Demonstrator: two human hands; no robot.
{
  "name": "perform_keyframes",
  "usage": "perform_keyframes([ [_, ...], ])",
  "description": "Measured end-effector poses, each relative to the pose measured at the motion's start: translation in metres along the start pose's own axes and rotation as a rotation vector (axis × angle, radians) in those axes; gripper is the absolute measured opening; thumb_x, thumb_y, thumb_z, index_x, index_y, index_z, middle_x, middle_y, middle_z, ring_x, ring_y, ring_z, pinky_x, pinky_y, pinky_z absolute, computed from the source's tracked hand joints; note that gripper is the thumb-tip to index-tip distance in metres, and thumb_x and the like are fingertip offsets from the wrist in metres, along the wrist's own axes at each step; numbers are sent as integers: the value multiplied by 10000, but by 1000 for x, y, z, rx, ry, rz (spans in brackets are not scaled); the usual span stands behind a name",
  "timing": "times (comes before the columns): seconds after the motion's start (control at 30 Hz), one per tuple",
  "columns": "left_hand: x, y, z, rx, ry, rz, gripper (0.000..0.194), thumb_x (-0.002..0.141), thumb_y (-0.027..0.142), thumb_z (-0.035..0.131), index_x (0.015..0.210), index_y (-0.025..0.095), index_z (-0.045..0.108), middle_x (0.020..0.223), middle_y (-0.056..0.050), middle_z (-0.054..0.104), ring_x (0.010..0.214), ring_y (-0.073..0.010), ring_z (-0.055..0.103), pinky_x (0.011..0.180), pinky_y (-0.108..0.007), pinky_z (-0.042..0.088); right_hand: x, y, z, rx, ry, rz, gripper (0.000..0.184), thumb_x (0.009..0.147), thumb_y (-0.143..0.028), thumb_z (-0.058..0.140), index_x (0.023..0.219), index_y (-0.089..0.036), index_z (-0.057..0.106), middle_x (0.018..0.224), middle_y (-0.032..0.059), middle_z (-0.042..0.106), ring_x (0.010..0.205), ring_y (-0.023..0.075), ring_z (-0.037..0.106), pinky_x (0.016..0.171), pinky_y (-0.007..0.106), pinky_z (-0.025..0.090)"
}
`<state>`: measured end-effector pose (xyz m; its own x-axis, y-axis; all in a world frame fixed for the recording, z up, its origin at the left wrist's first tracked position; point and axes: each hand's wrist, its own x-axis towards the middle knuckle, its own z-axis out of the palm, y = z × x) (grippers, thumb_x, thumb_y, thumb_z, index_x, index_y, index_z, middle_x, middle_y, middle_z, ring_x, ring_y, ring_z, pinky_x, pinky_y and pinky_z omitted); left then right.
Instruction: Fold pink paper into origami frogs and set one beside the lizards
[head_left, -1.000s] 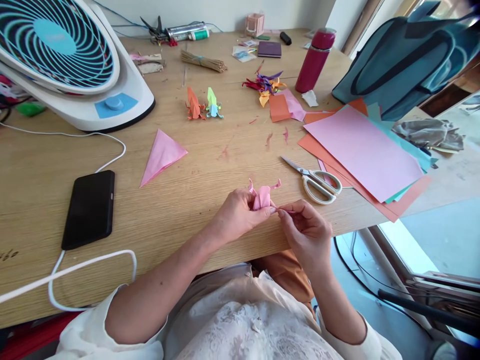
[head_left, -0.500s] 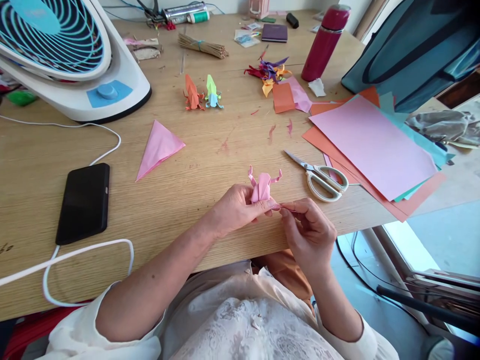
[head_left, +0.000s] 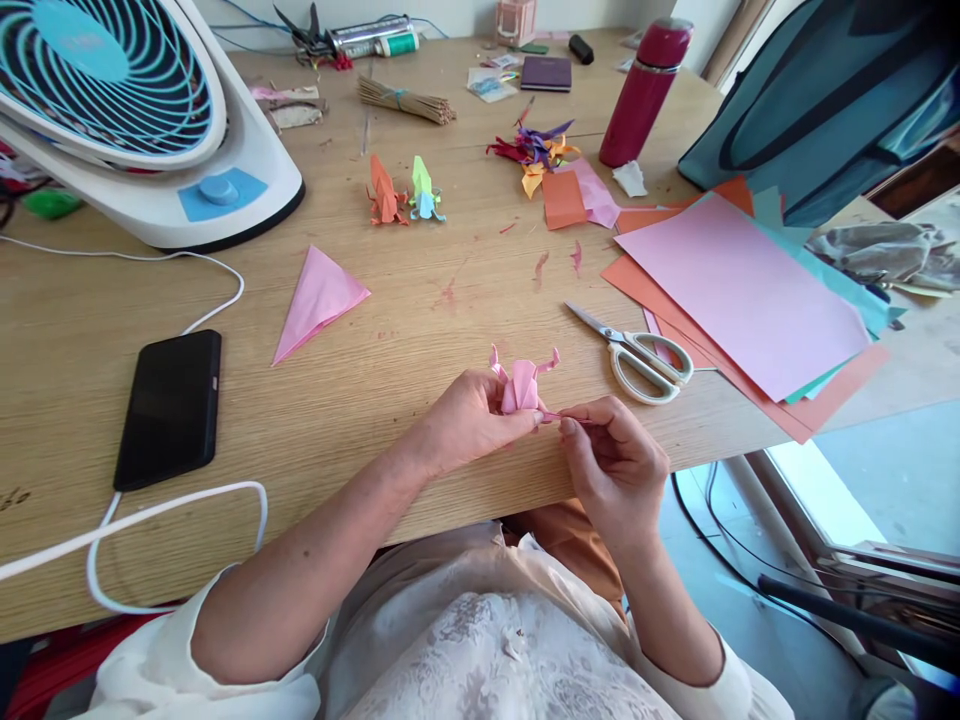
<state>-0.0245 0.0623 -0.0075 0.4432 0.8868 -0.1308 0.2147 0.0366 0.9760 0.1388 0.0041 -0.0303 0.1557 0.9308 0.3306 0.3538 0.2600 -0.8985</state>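
Observation:
A small pink origami figure (head_left: 520, 386) with two thin, curled limbs sticking up is held over the table's front edge. My left hand (head_left: 476, 415) grips its body from the left, thumb across the lower part. With thumb and forefinger, my right hand (head_left: 611, 445) pinches a thin folded limb that points right from the figure. The tip of that limb is hidden in the fingers. Scissors (head_left: 641, 360) with cream handles lie just beyond my right hand. A folded pink paper triangle (head_left: 321, 300) rests to the left.
Pink, orange and green paper sheets (head_left: 742, 290) are stacked at right. Finished origami figures, one orange (head_left: 385, 192) and one green-blue (head_left: 424, 190), stand farther back. A phone (head_left: 169, 410) with a white cable, a fan (head_left: 225, 195), a red flask (head_left: 646, 95) and a stick bundle (head_left: 405, 100) surround the work area.
The pink figure has tilted and shifted slightly left and toward me. Its limb between my hands now shows more clearly. Both hands keep their hold.

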Motion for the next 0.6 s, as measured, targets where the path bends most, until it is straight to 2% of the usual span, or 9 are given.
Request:
perform_keyframes([
  [0.07,0,-1,1,15,17,-5,209,798,224,631,630,156,526,651,8,615,599,-98,565,587,-225,464,-1,0,0,11,5,-4,79,901,-210,625,829,-226,655,760,12,624,673,158,583,608,293,449],
  [0.17,0,-1,1,30,22,-35,174,801,243,631,665,153,573,601,22,568,580,-99,553,567,-219,460,-3,1,1,1,34,-20,82,897,-209,636,818,-226,651,749,6,616,660,151,571,600,288,441],
  [0.33,-2,2,-2,-48,-16,-60,225,848,343,593,743,146,619,687,-6,578,590,-103,525,490,-202,484,-4,3,2,-9,68,38,91,907,-246,633,822,-223,652,737,7,618,643,151,570,585,290,433],
  [0.47,-2,2,-4,-104,12,-87,244,838,361,607,706,156,597,653,13,530,595,-102,512,476,-193,515,-3,4,3,-2,80,49,100,908,-267,633,821,-223,653,737,9,622,644,152,572,587,292,437],
  [0.6,-2,0,-3,-113,11,-97,249,829,357,616,693,148,610,677,6,561,582,-91,499,478,-195,522,-3,4,3,15,58,46,82,906,-265,636,838,-224,658,769,15,634,668,156,582,604,294,449],
])
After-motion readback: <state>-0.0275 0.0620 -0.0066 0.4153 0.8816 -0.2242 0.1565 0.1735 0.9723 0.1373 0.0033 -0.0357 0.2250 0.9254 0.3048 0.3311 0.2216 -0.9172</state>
